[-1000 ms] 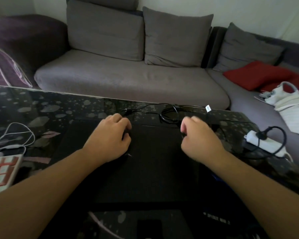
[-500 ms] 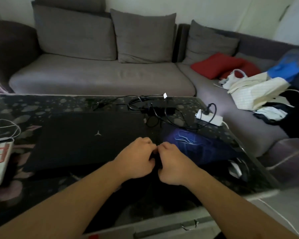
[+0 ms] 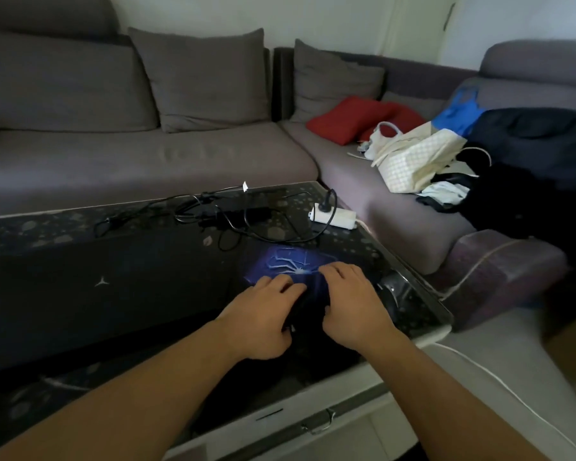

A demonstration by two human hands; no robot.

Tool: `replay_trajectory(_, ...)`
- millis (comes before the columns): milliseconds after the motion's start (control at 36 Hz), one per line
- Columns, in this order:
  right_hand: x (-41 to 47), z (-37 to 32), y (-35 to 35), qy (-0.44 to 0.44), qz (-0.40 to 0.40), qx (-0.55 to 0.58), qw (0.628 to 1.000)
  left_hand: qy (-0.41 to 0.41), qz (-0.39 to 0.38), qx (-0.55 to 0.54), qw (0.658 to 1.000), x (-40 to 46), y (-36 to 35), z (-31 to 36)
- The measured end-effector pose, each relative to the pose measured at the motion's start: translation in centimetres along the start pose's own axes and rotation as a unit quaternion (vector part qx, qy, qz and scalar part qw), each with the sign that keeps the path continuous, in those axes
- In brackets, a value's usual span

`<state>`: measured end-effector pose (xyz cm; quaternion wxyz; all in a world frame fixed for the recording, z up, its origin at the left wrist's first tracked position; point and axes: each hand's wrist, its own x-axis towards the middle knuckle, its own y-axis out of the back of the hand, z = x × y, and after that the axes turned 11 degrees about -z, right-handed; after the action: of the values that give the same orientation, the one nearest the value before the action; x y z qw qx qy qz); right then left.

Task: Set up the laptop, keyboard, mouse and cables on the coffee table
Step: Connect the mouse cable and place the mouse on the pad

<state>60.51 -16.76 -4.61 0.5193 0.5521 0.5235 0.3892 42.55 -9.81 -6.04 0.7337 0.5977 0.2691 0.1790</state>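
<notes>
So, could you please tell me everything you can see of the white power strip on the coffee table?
The power strip is a white, plastic-looking bar lying flat near the far right corner of the table, angled along its edge. One black plug stands in its left end, and that plug's black cable loops across the tabletop toward the tangle of leads. A thin white cord seems to leave its right end. Neither hand touches it.

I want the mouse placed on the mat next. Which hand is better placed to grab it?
The right hand. The mouse lies just beyond it toward the table's right edge, while the left hand is on the far side. Both hands rest on the blue-patterned mat.
</notes>
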Motion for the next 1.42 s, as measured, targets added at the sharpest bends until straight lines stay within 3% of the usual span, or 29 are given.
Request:
replay_trajectory(111, -0.3, 2.9, 0.8, -0.184, 0.024, 0.055, 0.981, 0.02, -0.004, 0.056, 0.998, 1.8, 0.1, 1.6)
replay_trajectory(222, 0.0, 5.9, 0.0, -0.24, -0.036, 0.135, 0.961, 0.022, -0.01, 0.1, 0.995, 2.7, 0.5, 1.8)
replay_trajectory(333, 0.7, 7.1, -0.5, -0.21, -0.052, 0.158, 0.964, 0.049, -0.01, 0.067, 0.997, 3.6, 1.1, 1.2)
replay_trajectory(528, 0.6, 7.1, -0.5, -0.179, -0.064, 0.158, 0.969, 0.12, 0.03, -0.093, 0.988, 3.8, 2.1, 1.5)
replay_trajectory(778, 0.4, 6.6, -1.1, -0.057, -0.04, 0.166, 0.984, 0.164, 0.059, -0.228, 0.958, 4.5, 1.9, 2.1)
replay_trajectory(945, 0.8, 6.4, -0.2, -0.049, -0.068, 0.138, 0.987, 0.184, 0.062, -0.327, 0.925, 4.8, 1.9, 1.8)
replay_trajectory(1111, 0.1, 5.1, 0.9, -0.037, -0.074, 0.001, 0.997, 0.19, 0.038, -0.385, 0.902, 4.6, 1.9, 1.3)
replay_trajectory(1167, 0.0, 5.3, 0.9, -0.03, -0.091, 0.03, 0.995, 0.193, 0.04, -0.397, 0.896, 4.7, 2.0, 1.1)
replay_trajectory(1250, -0.3, 6.4, 1.3, -0.017, -0.131, 0.267, 0.954, 0.196, 0.033, -0.43, 0.881, 4.6, 2.0, 0.9)
replay_trajectory(1417, -1.9, 8.2, 4.0, 0.099, -0.073, 0.619, 0.776, 0.13, -0.046, -0.456, 0.879, 4.3, 2.2, 0.9)
